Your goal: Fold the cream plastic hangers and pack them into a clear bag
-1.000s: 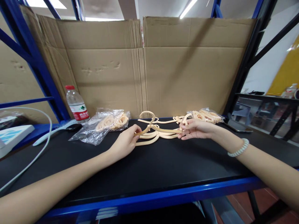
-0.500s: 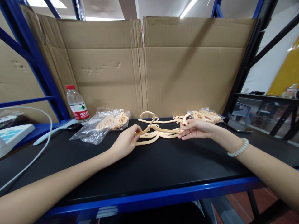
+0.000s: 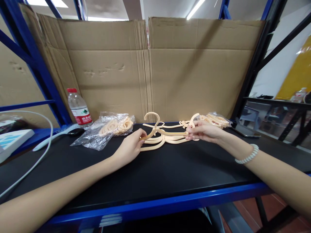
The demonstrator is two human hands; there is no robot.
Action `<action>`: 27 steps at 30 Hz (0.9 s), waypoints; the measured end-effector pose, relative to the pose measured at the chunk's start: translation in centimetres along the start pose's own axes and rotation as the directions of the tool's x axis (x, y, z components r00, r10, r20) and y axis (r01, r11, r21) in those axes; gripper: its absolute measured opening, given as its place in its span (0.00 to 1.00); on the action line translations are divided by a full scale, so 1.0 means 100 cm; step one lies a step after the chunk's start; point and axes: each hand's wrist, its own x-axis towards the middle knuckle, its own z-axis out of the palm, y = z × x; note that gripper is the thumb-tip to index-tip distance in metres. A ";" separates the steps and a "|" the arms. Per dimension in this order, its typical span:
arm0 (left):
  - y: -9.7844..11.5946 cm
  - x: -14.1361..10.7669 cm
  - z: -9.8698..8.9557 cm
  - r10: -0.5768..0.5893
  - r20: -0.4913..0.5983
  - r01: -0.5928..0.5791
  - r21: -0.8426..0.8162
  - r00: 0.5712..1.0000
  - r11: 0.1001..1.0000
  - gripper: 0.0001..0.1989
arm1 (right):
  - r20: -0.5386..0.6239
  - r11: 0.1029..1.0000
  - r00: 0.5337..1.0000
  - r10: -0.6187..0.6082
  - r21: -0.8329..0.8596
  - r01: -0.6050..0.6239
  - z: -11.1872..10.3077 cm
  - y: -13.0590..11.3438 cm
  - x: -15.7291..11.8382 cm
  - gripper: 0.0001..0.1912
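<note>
A beige plastic clothes hanger (image 3: 171,132) is held up over the black tabletop between both hands, its hook (image 3: 152,114) curving upward. My left hand (image 3: 131,144) is closed around the hanger's left arm. With thumb and fingers, my right hand (image 3: 202,131) pinches the right end, where a curved beige piece (image 3: 193,119) sticks up; I cannot tell whether it is joined to the hanger. Below and behind it lie more beige hangers (image 3: 153,149), overlapping on the table. My fingers hide both ends of the held hanger.
A clear plastic bag of beige parts (image 3: 113,127) lies on the left, another bag (image 3: 216,119) on the right. A red-capped water bottle (image 3: 79,108), a white brush (image 3: 55,137) and a cable (image 3: 46,152) are at left. A phone-like flat object (image 3: 245,132) lies right. Cardboard (image 3: 206,71) stands behind.
The held hanger has tipped up slightly, so its hook stands higher. The curved piece at my right fingers has also risen and turned more upright. My left hand has barely moved.
</note>
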 end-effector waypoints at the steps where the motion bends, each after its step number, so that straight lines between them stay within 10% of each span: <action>1: 0.000 0.000 0.000 -0.003 0.003 0.003 0.001 1.000 1.000 0.05 | -0.008 1.000 1.000 -0.008 -0.004 0.008 0.000 0.000 0.000 0.15; 27: 0.001 0.003 -0.007 -0.004 -0.009 0.004 0.014 1.000 1.000 0.07 | -0.185 0.949 0.933 -0.308 0.015 0.316 -0.023 -0.010 0.002 0.12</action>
